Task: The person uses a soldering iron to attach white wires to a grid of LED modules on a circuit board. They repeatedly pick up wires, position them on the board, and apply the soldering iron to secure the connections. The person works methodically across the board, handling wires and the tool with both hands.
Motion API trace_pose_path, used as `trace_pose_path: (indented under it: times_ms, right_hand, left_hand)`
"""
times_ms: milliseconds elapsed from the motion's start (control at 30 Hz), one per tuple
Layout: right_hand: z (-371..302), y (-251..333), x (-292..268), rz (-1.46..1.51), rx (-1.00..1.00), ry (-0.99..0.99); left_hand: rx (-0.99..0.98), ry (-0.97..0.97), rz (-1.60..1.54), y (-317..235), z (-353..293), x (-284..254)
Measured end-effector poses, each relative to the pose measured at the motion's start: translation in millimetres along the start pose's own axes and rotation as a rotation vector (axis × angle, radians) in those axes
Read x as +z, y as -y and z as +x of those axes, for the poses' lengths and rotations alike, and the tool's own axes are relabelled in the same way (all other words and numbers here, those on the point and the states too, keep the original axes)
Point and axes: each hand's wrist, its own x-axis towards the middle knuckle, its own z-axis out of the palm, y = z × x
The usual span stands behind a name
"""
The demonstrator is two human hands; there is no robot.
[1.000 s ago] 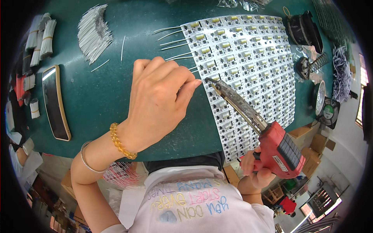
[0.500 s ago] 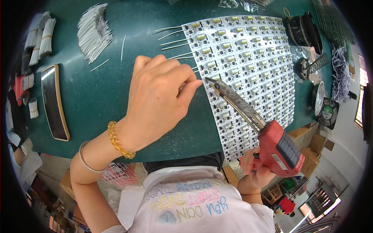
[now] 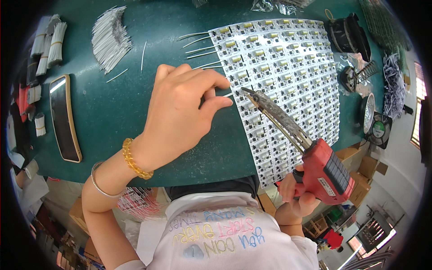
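Fingers [image 3: 211,101] seemingly pinch wire [image 3: 227,94]; right hand [image 3: 294,200] grips soldering gun [image 3: 310,153]

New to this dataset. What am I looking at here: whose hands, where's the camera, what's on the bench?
No machine: a person works with bare hands, filmed by a fisheye camera on their head looking down, so edges bend. The left hand, with a beaded bracelet at the wrist, pinches a thin white wire against a panel of small circuit boards. The right hand grips a red soldering gun, tip near that wire. On the green mat also lie cut wire bundles and a phone.
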Motion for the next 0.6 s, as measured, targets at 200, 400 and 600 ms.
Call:
trace_pose_path:
  times_ms: [200,400,600]
  right_hand:
    - [1,9,2,-0.027,0.04,0.022]
    - [-1,13,4,0.082,0.121,0.083]
    - [5,17,7,0.094,0.179,0.142]
  left_hand:
    - [0.141,-0.028,-0.013,10,-3,2]
    - [0.183,-0.069,0.102,3,-7,10]
    - [0.182,-0.085,0.119,3,-8,13]
